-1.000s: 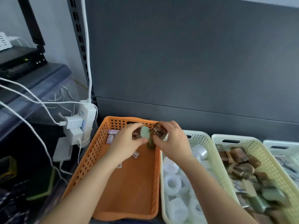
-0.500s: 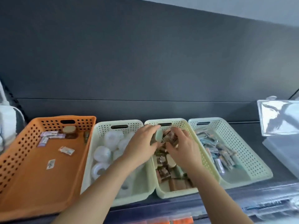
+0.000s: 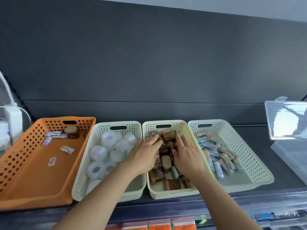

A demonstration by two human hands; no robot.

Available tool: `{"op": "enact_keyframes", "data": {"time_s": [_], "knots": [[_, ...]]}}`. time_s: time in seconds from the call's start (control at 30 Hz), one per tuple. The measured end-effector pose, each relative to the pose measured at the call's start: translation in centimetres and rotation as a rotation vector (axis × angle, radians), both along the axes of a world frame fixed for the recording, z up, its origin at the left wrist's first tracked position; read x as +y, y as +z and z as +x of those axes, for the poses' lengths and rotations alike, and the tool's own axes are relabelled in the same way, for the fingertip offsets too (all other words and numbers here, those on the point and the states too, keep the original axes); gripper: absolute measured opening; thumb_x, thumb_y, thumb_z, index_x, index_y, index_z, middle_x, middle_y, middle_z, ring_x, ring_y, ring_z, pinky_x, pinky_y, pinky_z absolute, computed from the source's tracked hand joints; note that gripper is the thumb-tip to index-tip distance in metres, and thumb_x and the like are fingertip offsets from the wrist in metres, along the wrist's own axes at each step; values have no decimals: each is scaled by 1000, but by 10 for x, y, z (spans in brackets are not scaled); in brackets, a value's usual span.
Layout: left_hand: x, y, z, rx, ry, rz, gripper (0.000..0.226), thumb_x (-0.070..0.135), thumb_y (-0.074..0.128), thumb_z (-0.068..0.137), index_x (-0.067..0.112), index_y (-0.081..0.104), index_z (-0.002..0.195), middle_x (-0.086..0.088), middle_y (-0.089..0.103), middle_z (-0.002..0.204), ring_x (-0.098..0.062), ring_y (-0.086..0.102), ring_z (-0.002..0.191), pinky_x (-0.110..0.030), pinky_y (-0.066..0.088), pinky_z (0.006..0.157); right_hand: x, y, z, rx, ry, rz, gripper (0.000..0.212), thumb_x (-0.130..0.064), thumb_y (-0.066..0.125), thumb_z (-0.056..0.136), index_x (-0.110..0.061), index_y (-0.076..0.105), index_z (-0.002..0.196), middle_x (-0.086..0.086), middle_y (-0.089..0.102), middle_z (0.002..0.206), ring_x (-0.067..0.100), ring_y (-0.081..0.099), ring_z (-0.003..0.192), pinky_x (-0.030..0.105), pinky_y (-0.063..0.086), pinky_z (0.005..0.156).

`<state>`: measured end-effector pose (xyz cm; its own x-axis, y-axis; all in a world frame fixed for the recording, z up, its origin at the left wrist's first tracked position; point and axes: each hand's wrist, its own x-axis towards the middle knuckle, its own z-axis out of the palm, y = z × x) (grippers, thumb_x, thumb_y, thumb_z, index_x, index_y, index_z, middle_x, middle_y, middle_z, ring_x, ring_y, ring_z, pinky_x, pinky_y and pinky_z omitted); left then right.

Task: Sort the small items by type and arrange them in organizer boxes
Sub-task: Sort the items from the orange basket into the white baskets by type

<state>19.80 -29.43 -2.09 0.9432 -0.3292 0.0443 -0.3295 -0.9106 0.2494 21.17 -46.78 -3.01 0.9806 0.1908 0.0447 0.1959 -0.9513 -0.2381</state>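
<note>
Take the cream basket (image 3: 184, 130) of brown wrapped blocks (image 3: 157, 175) as the marker; it is third in a row of four on a dark shelf (image 3: 249, 135). Far to its left, the orange basket (image 3: 33, 171) keeps a few stray packets (image 3: 54, 134) and a small capped jar (image 3: 71, 131) at its back end. A white basket (image 3: 83, 163) of clear tape rolls (image 3: 98, 151) sits against the marker's left wall. The left hand (image 3: 144, 155) reaches across that basket's corner into the marker, and the right hand (image 3: 186, 156) lies in it on the other side. Both are palm down with fingers (image 3: 154, 140) straight over the pile. No block is seen pinched, though what sits under the palms is hidden. Just right of the marker, a fourth basket (image 3: 252, 165) holds slim boxed pieces (image 3: 224, 161). Well right of that is a clear plastic box (image 3: 285, 120).

The step looks like settling brown blocks among their own kind. Doing it well means pressing lightly and evenly, nudging loose pieces toward the emptier front so nothing rides above the rim. The left forearm should stay lifted off the tape rolls.

On writing, the packets left of the marker carry printed labels, and a barcode slip (image 3: 52, 161) lies near them. The boxed pieces to its right show print too. None of it is readable.
</note>
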Motion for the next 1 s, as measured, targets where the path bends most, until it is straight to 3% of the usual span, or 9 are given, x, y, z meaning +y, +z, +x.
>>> {"op": "enact_keyframes", "data": {"time_s": [0.13,0.3,0.53,0.63,0.8,0.9,1.0], "knots": [[18,13,-5,-87,52,-72,51,25,47,99,22,32,148,6,23,157,-12,19,144,-29,13,117,19,6,5,-128,61,84,48,-30,42,95,-20,33,141,5,39,145,26,40,130,39,38,103],[69,30,-9,-202,192,-49,36,19,46,96,19,57,129,7,52,136,-13,44,126,-28,35,104,63,20,11,-231,150,106,41,-30,58,86,-16,56,124,5,60,120,28,53,112,41,43,92],[176,32,-16,-190,442,29,33,16,49,93,20,61,123,6,58,124,-17,50,116,-35,48,90,166,31,22,-318,408,186,32,-24,68,79,-11,66,108,7,65,101,32,59,95,40,49,80],[220,25,-17,-157,509,41,32,20,50,93,20,61,123,5,57,126,-17,50,118,-35,48,92,215,27,27,-291,521,159,30,-26,64,83,-13,66,110,5,65,106,29,57,99,39,48,84],[275,4,-6,-85,499,0,54,4,52,90,31,48,137,12,45,142,-13,42,130,-32,39,105,287,21,39,-178,580,-62,22,-32,53,87,-16,62,99,3,62,108,24,50,107,34,41,88],[291,-5,6,-70,469,23,62,-5,48,88,27,44,140,6,41,146,-16,38,134,-32,33,109,318,14,44,-172,561,-207,21,-26,51,86,-19,63,102,2,63,109,25,48,109,34,33,95],[300,-15,16,-43,438,22,63,-10,45,87,25,44,140,4,43,144,-17,40,132,-33,37,108,333,9,50,-179,510,-313,25,-18,48,86,-22,64,104,1,64,108,25,46,112,35,24,102]]}}
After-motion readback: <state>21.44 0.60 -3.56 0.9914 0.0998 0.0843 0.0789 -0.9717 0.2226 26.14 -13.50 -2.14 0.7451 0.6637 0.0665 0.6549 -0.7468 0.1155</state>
